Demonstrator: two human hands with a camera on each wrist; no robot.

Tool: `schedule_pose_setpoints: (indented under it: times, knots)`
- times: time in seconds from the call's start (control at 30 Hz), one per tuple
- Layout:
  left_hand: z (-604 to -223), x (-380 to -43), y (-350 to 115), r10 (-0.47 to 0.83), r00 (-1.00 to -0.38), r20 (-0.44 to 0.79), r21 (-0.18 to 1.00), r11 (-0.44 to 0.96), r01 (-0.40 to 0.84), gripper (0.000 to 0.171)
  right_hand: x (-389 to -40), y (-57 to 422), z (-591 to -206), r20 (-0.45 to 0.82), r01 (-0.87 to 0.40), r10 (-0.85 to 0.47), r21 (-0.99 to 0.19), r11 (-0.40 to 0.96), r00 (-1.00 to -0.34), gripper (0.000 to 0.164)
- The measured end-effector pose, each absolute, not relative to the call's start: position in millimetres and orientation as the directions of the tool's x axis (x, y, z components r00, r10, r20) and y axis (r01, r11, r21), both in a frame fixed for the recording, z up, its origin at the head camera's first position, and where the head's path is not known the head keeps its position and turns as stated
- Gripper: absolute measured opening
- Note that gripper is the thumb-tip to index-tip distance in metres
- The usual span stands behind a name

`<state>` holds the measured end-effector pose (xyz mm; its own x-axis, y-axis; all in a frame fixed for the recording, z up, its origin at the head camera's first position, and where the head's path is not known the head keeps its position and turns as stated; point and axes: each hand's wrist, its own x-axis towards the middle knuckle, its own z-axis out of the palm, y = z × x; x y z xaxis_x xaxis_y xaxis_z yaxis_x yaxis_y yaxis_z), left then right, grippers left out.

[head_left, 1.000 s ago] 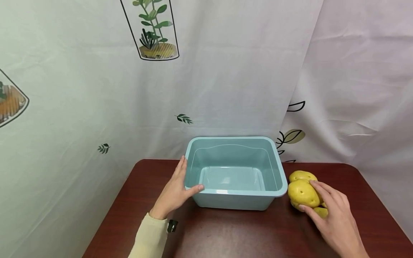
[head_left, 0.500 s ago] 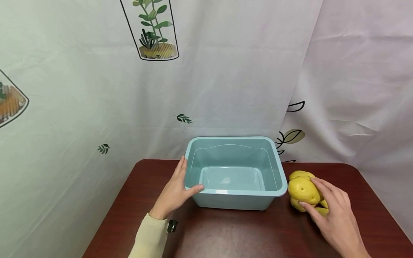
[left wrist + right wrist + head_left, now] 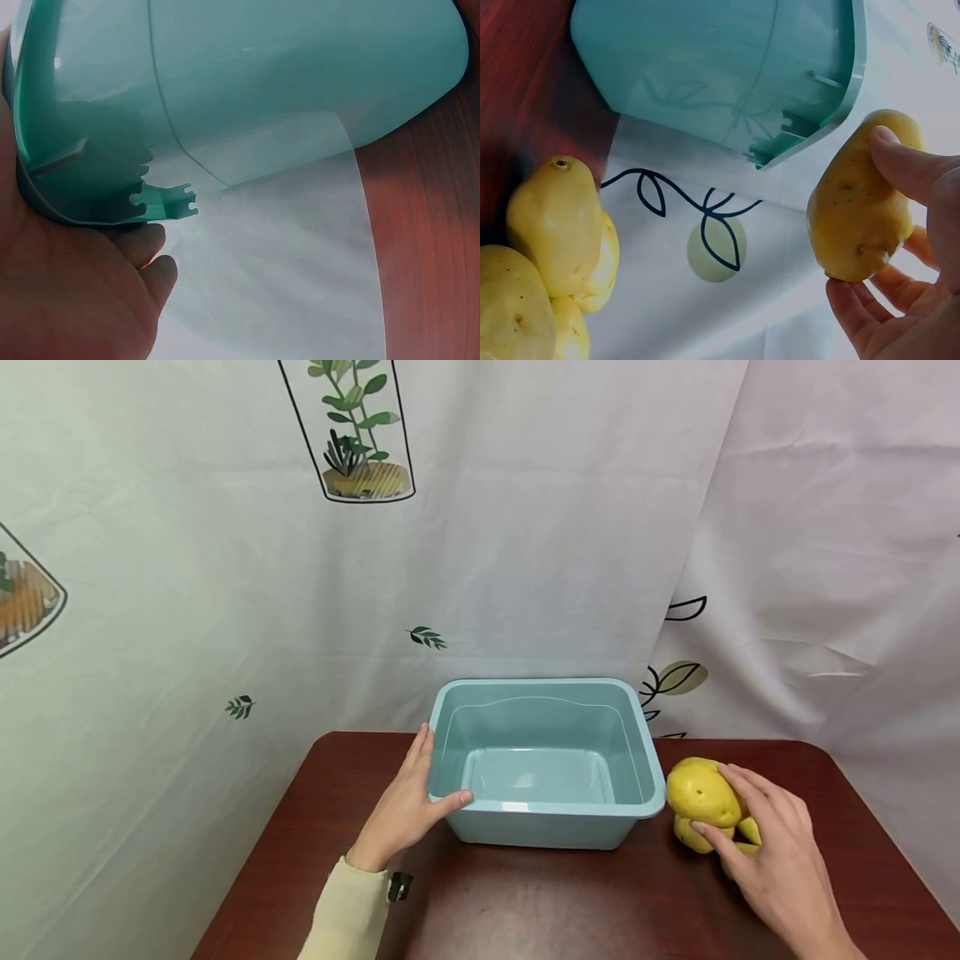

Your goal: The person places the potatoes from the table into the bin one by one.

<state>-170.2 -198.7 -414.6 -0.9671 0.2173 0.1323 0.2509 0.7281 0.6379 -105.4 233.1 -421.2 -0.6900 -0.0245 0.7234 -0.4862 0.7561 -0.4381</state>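
Observation:
My left hand (image 3: 399,810) rests at the left front corner of a light-blue plastic tub (image 3: 551,827), fingers straight along its side and thumb over the front rim. In the left wrist view the tub's rim lies against the palm, with two fingertips showing below it. To the right of the tub, my right hand (image 3: 780,856) grips a yellow potato (image 3: 866,199) between thumb and fingertips. That potato is held above several other potatoes (image 3: 555,225), which are partly hidden by it and the hand in the head view. Nothing lies inside the tub.
A dark red-brown wooden table (image 3: 517,910) carries the tub and the potatoes. Behind it hangs a pale cloth (image 3: 540,568) printed with plants and leaves. The tub stands near the table's back edge, with the potatoes close to its right side.
My right hand has lifted the potato a little up and left from the pile, uncovering more of the potato below it. My left hand has stayed at the tub's corner.

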Motion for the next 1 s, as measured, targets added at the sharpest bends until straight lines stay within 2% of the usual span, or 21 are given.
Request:
schedule_pose_setpoints:
  times: [0.27, 0.57, 1.0]
  knots:
    - [-415.2, -170.3, -199.1, 0.22, -0.966, 0.134, 0.639, 0.726, 0.254, 0.113, -105.8, 231.7, -419.7, 0.712, -0.48, -0.024, -0.447, 0.755, -0.702, 0.081]
    - [-415.1, -170.6, -199.2, 0.222, -0.965, 0.137, 0.633, 0.73, 0.258, 0.115, -107.5, 229.5, -418.7, 0.71, -0.476, -0.019, -0.451, 0.755, -0.704, 0.083]
    - [-414.8, -170.3, -199.0, 0.219, -0.966, 0.136, 0.634, 0.73, 0.255, 0.116, -108.3, 225.0, -415.8, 0.699, -0.463, -0.016, -0.455, 0.76, -0.714, 0.07]
